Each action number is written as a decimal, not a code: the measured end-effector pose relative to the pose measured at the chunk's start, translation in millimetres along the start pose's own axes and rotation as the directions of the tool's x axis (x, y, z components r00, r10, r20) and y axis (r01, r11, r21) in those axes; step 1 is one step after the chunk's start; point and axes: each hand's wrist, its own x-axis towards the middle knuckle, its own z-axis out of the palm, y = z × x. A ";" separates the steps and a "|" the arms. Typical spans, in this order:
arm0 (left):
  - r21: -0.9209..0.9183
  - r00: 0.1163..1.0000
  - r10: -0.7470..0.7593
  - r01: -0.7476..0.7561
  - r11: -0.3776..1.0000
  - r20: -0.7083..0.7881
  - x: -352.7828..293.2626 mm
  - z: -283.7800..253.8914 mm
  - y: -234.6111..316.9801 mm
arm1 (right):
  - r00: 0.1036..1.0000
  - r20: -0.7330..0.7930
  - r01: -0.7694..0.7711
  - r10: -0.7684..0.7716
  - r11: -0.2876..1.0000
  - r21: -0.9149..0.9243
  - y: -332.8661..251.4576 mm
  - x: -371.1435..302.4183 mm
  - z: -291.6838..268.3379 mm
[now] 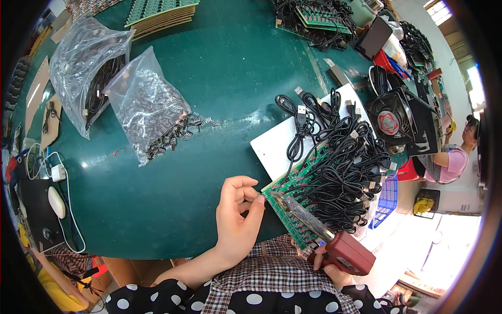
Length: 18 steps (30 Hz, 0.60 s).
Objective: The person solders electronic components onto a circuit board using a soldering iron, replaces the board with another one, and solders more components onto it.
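Note:
My left hand (238, 217) is closed in a pinch at the left corner of a green circuit board panel (294, 226). Whatever lies between its thumb and finger is too small to make out. In my right hand (334, 271) is a soldering gun (349, 253) with a dark red body, its grey barrel slanting up over the panel. The barrel's tip comes down close to my left fingertips; contact is unclear. Bundled black USB cables (340, 175) cover most of the panel, which rests partly over a white board (272, 152).
Small black-and-silver parts (180, 133) spill from a clear bag (144, 99) onto the green table (157, 209). Another bag (86, 63) holds black cables. Stacked circuit panels (159, 15) stand behind. A fan (389, 120) and blue basket (386, 201) are rightward; a person (449, 159) sits beyond.

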 end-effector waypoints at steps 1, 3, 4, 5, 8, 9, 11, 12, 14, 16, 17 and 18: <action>-0.002 1.000 -0.006 0.006 1.000 0.002 0.9 0.4 -1.4 | 1.000 -0.013 -0.003 0.000 0.984 -0.180 5.4 -2.6 -6.2; 0.039 1.000 0.003 -0.004 0.999 0.021 1.0 -0.3 -3.8 | 1.000 -0.022 -0.012 0.005 0.935 -0.354 7.3 -3.3 -10.6; 0.040 1.000 -0.001 0.000 0.999 0.017 0.3 0.5 -4.0 | 1.000 -0.007 -0.026 0.025 0.953 -0.302 5.3 -2.9 -10.9; 0.057 1.000 0.017 -0.017 0.998 0.007 -0.5 1.9 -3.5 | 0.999 0.010 -0.041 0.045 0.968 -0.249 4.5 -2.3 -11.5; 0.078 0.999 0.039 -0.039 0.996 -0.004 -0.9 4.2 -5.2 | 0.998 0.039 -0.036 0.046 0.974 -0.225 9.6 -4.2 -19.7; 0.081 0.999 0.052 -0.052 0.995 -0.009 -1.0 4.4 -5.8 | 0.998 0.038 -0.041 0.051 0.974 -0.224 8.6 -4.9 -18.4; 0.087 0.999 0.045 -0.044 0.995 -0.014 -1.4 5.8 -5.1 | 0.987 -0.055 -0.159 0.152 0.974 -0.164 2.9 -8.4 -13.7; 0.095 0.999 0.043 -0.040 0.995 -0.023 -1.6 6.2 -5.4 | 0.986 -0.055 -0.162 0.155 0.973 -0.163 2.6 -8.6 -12.9; 0.096 0.998 0.051 -0.048 0.994 -0.030 -2.1 7.3 -7.5 | 0.972 -0.091 -0.229 0.217 0.963 -0.140 2.4 -9.0 -11.7; 0.099 0.997 0.061 -0.057 0.993 -0.039 -2.6 7.6 -8.2 | 0.973 -0.110 -0.218 0.202 0.962 -0.164 3.2 -9.9 -10.8; 0.095 0.997 0.066 -0.062 0.994 -0.044 -2.8 7.7 -8.1 | 0.974 -0.129 -0.206 0.184 0.960 -0.190 3.3 -10.3 -10.3; 0.092 0.996 0.071 -0.067 0.994 -0.049 -3.0 7.6 -8.4 | 0.974 -0.129 -0.207 0.185 0.960 -0.190 2.1 -9.4 -9.5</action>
